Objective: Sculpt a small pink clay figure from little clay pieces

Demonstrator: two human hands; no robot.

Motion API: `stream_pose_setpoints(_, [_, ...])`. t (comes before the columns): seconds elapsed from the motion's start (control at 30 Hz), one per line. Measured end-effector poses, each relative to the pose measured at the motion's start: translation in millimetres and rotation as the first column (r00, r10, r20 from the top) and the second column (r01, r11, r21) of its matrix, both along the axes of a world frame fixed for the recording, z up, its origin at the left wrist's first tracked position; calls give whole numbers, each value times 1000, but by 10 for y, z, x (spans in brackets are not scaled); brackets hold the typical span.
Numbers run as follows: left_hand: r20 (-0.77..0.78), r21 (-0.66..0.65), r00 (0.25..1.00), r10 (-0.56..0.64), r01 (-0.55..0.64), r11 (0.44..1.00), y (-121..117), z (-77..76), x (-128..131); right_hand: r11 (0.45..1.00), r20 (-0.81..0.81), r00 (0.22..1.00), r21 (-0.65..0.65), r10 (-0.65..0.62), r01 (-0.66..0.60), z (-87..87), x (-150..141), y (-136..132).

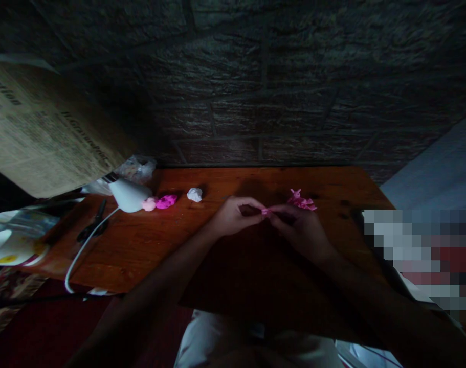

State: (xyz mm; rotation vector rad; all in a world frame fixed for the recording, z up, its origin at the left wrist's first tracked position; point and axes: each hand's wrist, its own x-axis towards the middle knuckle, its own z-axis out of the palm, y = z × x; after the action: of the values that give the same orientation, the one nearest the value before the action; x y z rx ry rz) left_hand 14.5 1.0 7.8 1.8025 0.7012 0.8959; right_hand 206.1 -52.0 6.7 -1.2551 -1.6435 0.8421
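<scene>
A small pink piece (pixel 265 211), which looks like soft modelling clay, is pinched between the fingertips of both my hands above the wooden table. My left hand (pixel 235 219) comes at it from the left, thumb and forefinger closed on it. From the other side, my right hand (pixel 304 230) grips the same piece with its thumb and forefinger. Just behind the right hand lies a cluster of pink pieces (pixel 302 200), partly hidden by it. To the left sit a white lump (pixel 195 194), a magenta lump (pixel 166 201) and a pale pink lump (pixel 149 204).
A lamp with a white base (pixel 128 195) and a newsprint-patterned shade (pixel 52 128) stands on the left of the table (pixel 152 250). Dark scissors (pixel 94 228) lie under its white cord. A white cup (pixel 14 248) is at far left. Behind rises a stone-patterned wall (pixel 233 92).
</scene>
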Motion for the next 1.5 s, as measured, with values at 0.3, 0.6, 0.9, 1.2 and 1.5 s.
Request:
stream_pose_setpoints(0.3, [-31,83,998,47,-45,996,-67,32,40,995,-123,992,-94,-39,28,10,-29,-2])
stream_pose_setpoints(0.6, [155,-106,974,166,-151,983,78,-98,216,977,-190,966,-154,-174,145,100,-103,5])
stream_pose_setpoints(0.9, [125,-287,986,111,-71,955,68,-65,127,998,-195,980,-60,-45,34,-9,-75,-27])
stream_pose_setpoints(1.2, [67,-241,997,50,-32,970,58,-64,83,999,-222,974,8,39,-38,-45,-27,23])
stream_pose_setpoints(1.5, [122,-278,992,-26,59,959,68,-28,45,995,-127,987,32,95,-92,52,3,2])
